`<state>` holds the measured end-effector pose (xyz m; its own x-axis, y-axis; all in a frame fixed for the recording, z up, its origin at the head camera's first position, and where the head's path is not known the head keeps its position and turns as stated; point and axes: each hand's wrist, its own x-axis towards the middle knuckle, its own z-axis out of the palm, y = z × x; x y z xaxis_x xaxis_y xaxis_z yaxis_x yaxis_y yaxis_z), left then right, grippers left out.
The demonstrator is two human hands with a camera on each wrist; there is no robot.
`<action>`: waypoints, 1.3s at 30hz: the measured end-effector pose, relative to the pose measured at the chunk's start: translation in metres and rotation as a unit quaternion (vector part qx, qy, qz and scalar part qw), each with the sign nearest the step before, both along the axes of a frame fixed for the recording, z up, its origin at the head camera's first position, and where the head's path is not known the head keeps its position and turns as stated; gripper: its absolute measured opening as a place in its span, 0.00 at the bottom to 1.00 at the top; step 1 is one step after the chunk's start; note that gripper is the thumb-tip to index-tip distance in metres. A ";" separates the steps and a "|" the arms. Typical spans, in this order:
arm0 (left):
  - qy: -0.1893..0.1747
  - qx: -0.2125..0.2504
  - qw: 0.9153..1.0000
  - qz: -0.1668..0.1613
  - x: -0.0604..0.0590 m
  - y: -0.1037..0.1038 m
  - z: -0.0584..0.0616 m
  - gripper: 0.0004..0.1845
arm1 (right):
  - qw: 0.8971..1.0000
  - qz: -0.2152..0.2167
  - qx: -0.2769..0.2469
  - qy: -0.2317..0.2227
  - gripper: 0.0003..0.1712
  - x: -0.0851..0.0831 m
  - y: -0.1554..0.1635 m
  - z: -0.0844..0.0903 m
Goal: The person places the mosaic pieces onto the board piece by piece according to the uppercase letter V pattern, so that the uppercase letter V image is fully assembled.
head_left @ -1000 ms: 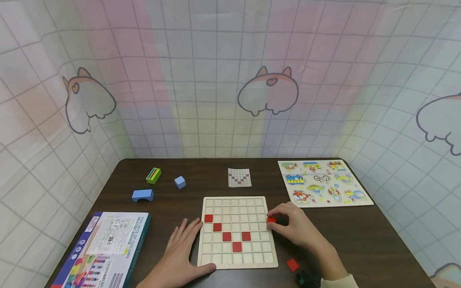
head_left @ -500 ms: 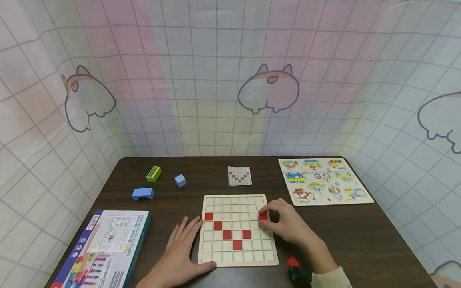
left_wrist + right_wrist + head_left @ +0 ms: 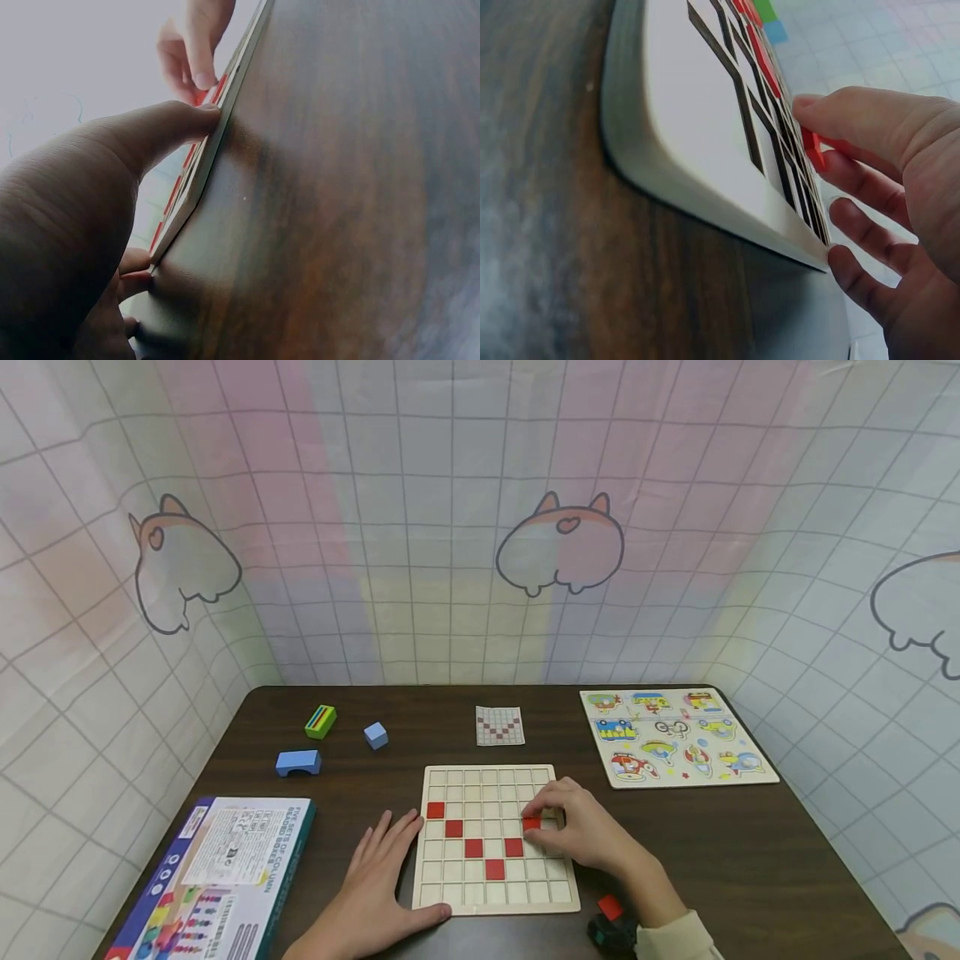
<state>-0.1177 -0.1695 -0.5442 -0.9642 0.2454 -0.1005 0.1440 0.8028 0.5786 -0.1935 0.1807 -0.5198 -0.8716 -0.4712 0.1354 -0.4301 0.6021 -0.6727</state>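
Observation:
A pale wooden grid board (image 3: 495, 777) lies on the dark table, with several red square tiles (image 3: 473, 848) set in a slanting line of cells. My right hand (image 3: 581, 831) pinches a red tile (image 3: 532, 823) (image 3: 812, 146) over a cell on the board's right side, just up and right of the placed ones. My left hand (image 3: 372, 885) lies flat on the table against the board's left edge (image 3: 206, 161), thumb (image 3: 161, 127) touching the front corner. Another red tile (image 3: 610, 907) lies loose on the table by my right wrist.
A small pattern card (image 3: 499, 726) sits behind the board. A picture puzzle (image 3: 672, 737) lies at the back right. A boxed toy set (image 3: 217, 872) lies at the front left, with a blue arch block (image 3: 297, 763), a blue cube (image 3: 375, 736) and a green striped block (image 3: 320, 722) behind it.
My right hand has carried the red tile leftward from the board's right edge to a cell further in and lowered it. The left hand has stayed put.

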 end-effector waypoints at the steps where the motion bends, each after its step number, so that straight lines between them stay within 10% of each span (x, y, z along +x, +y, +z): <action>1: 0.001 -0.001 1.000 -0.001 0.000 0.000 0.000 0.71 | 1.000 0.004 0.002 -0.003 0.11 0.000 -0.001 0.000; 39: -0.002 0.003 1.000 0.002 0.000 -0.002 -0.003 0.72 | 1.000 -0.010 0.007 0.011 0.12 0.016 0.010 -0.001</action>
<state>-0.1178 -0.1713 -0.5468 -0.9649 0.2416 -0.1030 0.1381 0.8002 0.5836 -0.1777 0.1910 -0.5208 -0.8775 -0.4560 0.1482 -0.4326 0.6196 -0.6550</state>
